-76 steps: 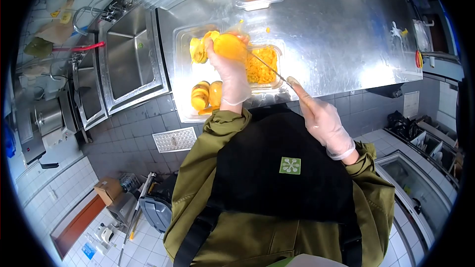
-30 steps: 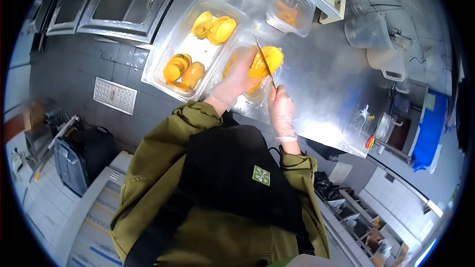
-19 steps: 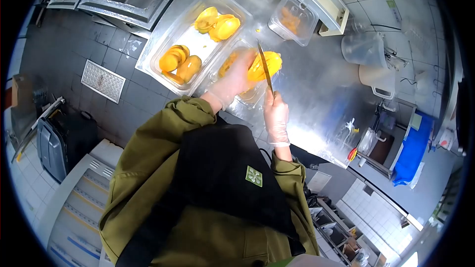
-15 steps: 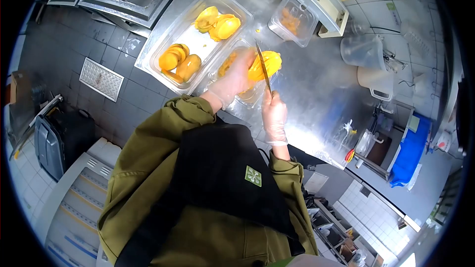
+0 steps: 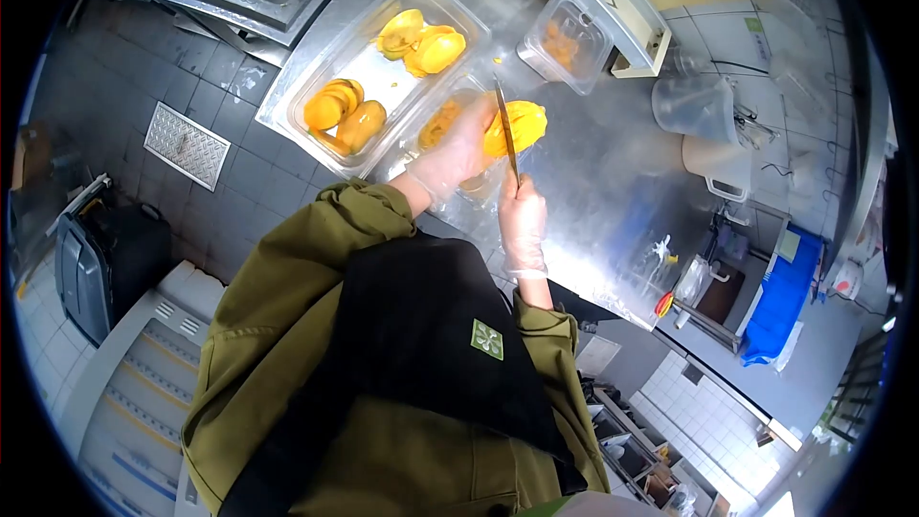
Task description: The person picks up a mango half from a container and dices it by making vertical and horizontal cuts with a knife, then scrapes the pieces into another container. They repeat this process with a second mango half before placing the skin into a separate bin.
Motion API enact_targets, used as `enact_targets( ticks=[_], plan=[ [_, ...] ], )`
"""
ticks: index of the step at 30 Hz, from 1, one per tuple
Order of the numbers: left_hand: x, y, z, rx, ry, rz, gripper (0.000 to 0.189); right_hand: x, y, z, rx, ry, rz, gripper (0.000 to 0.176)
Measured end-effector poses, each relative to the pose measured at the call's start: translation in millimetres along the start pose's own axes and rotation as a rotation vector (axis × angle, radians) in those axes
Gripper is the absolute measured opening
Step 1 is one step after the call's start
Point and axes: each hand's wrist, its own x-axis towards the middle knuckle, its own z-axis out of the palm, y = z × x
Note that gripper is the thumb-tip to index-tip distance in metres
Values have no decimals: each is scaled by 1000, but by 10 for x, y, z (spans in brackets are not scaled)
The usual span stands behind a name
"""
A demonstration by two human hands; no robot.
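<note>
My left hand (image 5: 458, 155), in a clear glove, is closed around a peeled yellow mango (image 5: 526, 127) with scored-looking flesh. A knife (image 5: 506, 124) crosses over the mango, its blade pointing away from me. Its handle sits in the fist of my gloved right hand (image 5: 523, 230). Partly hidden under my left hand is a clear container (image 5: 458, 96) with orange-yellow pieces in it. Left of it, a large clear tub (image 5: 381, 168) carries mango halves (image 5: 421, 43) at its far end and more mango pieces (image 5: 343, 115) at the near end.
Behind the mango stands a small clear container (image 5: 567, 43) with orange bits, beside a white rack (image 5: 651, 48). Clear plastic jugs (image 5: 694, 107) line the right rear of the steel table (image 5: 613, 172). A blue cloth-like item (image 5: 780, 297) lies beyond a sink at right.
My right hand and the knife handle have shifted slightly left, and the blade stands a little more upright over the mango. My left hand keeps its grip, nearly unmoved.
</note>
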Motion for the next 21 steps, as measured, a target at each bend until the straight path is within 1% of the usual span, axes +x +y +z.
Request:
enact_targets(
  ticks=[1, 4, 7, 9, 10, 13, 15, 17, 19, 21],
  plan=[
    [13, -10, -15, 30, -29, 18, 43, 31, 17, 64, -18, 11, -13, 28],
    [21, -26, -32, 93, -27, 67, 43, 58, 48, 158, -42, 22, -40, 26],
    [-16, 32, -7, 30, 61, 44, 43, 60, -15, 73, 41, 7, -40, 26],
    [32, 53, -59, 2, 43, 16, 43, 11, -86, -55, 155, 0, -34, 28],
    [45, 56, -71, -12, 34, 0, 42, -5, -103, -91, 128, -20, -29, 28],
    [-33, 83, 24, 0, 105, -35, 43, -32, -109, -91, 59, -50, -1, 28],
    [155, -50, -173, 9, 68, 50, 43, -9, -52, 61, 30, -38, 24, 28],
    [185, -91, -203, 2, 57, 123, 41, 34, -34, 151, 19, -6, -9, 24],
    [66, -64, -72, -14, 71, 175, 39, 48, -29, 162, 30, -6, -30, 22],
    [44, -17, -33, -2, 123, 116, 40, 63, -29, 106, 63, -32, -40, 21]
  ],
)
